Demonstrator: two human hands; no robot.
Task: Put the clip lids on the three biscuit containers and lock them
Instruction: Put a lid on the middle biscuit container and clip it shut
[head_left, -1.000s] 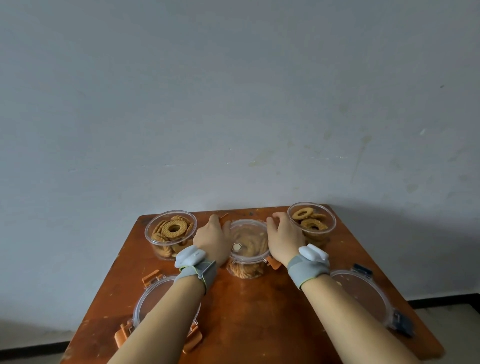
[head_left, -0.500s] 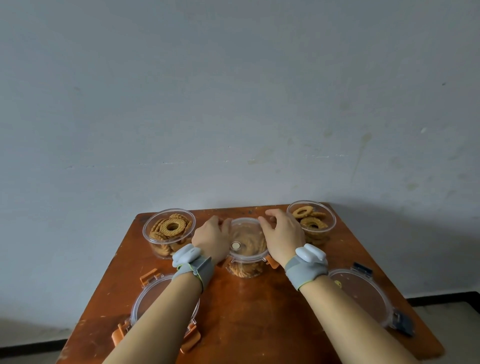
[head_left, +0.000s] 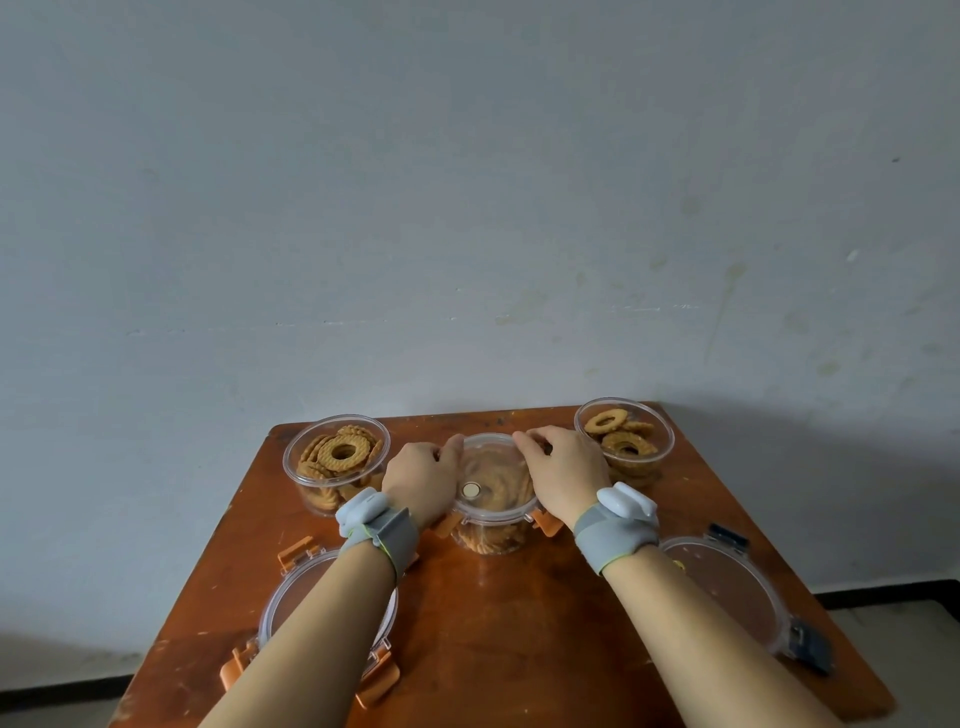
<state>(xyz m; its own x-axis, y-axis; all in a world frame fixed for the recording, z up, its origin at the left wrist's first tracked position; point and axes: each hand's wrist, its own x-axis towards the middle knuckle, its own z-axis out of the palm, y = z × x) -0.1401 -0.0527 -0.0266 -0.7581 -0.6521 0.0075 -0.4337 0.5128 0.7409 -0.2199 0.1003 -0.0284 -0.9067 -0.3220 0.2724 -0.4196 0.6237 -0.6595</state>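
Note:
Three clear round biscuit containers stand along the far edge of the table. The middle container (head_left: 488, 540) has a clear lid with orange clips (head_left: 492, 483) resting on it. My left hand (head_left: 423, 480) grips the lid's left edge and my right hand (head_left: 563, 475) grips its right edge, fingers curled over the far rim. The left container (head_left: 335, 462) and the right container (head_left: 626, 441) are uncovered and show ring biscuits. A loose lid with orange clips (head_left: 291, 603) lies near left under my forearm. Another loose lid with dark blue clips (head_left: 737, 592) lies near right.
The wooden table (head_left: 498, 623) stands against a pale grey wall. Its front corners and side edges are close to the loose lids. Both my wrists wear grey bands with white devices.
My fingers have shifted farther along the far rim of the middle lid, and the view has tilted slightly. The containers and loose lids have not moved.

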